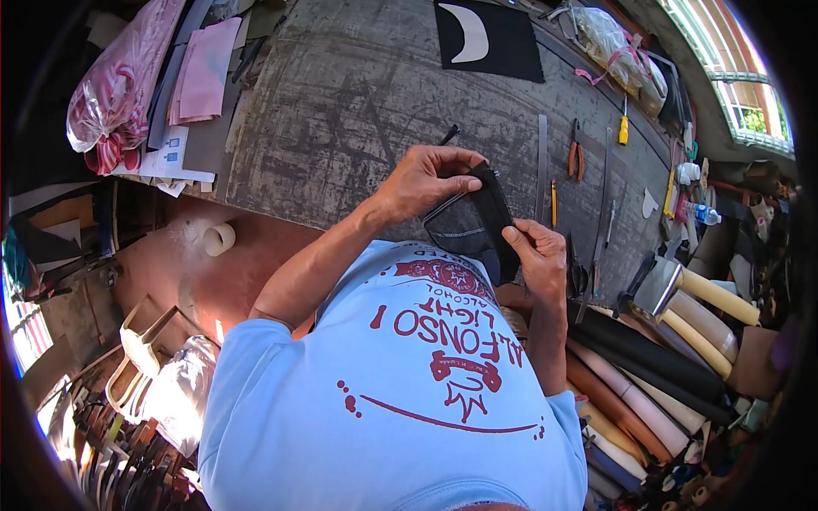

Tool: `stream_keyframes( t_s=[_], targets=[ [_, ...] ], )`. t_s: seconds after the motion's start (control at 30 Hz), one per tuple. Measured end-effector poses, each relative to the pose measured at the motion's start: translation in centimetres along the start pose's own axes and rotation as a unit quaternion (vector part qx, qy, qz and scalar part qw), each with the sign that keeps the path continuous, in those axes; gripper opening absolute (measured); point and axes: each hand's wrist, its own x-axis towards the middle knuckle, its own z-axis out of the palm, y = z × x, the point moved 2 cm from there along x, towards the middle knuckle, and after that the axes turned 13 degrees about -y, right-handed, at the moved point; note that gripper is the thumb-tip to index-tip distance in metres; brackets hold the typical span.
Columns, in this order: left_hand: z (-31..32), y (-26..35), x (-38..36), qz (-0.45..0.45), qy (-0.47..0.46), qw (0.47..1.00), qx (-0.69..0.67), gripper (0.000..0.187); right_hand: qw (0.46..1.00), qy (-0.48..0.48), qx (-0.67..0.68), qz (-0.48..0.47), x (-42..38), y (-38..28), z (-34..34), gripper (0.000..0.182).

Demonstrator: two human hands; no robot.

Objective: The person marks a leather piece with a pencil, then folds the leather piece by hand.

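Observation:
My left hand (423, 180) pinches the upper end of a black sewn fabric piece (492, 209) between thumb and fingers. Pale stitch lines run along its loose, looped part, which hangs toward my shirt. On its right edge, lower down, my right hand (540, 255) grips it with the thumb on top and the fingers curled behind. The piece is held up close to my chest at the near edge of the dark worktable (341, 111). A yellow pencil (553, 203) and a metal ruler (541, 169) lie just beyond my right hand.
Orange-handled pliers (576, 153) and a yellow screwdriver (624, 128) lie on the right. At the far edge, a white crescent (470, 34) rests on black sheet. Pink cloth (204, 72) sits at left. Material rolls (648, 409) crowd the right side; a chair (141, 349) stands left.

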Motion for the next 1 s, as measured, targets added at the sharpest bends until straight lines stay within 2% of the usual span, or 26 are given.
stream_keyframes(
  t_s=[0.13,0.33,0.53,1.0],
  targets=[
    [0.4,-0.3,-0.2,0.027,0.007,0.994,0.101,0.04,1.0,0.015,-0.007,0.009,0.0,-0.1,0.2,0.023],
    [0.8,0.3,-0.2,-0.035,0.002,0.996,0.086,0.032,1.0,0.018,-0.011,-0.001,0.1,-0.2,0.2,0.022],
    [0.2,0.4,0.2,-0.046,-0.023,0.998,0.036,0.019,1.0,0.017,-0.002,0.014,0.2,-0.3,0.3,0.02],
    [-0.2,-0.8,1.0,-0.045,-0.046,0.998,-0.008,0.016,0.999,0.013,0.03,0.032,0.2,0.0,0.5,0.017]
  ],
)
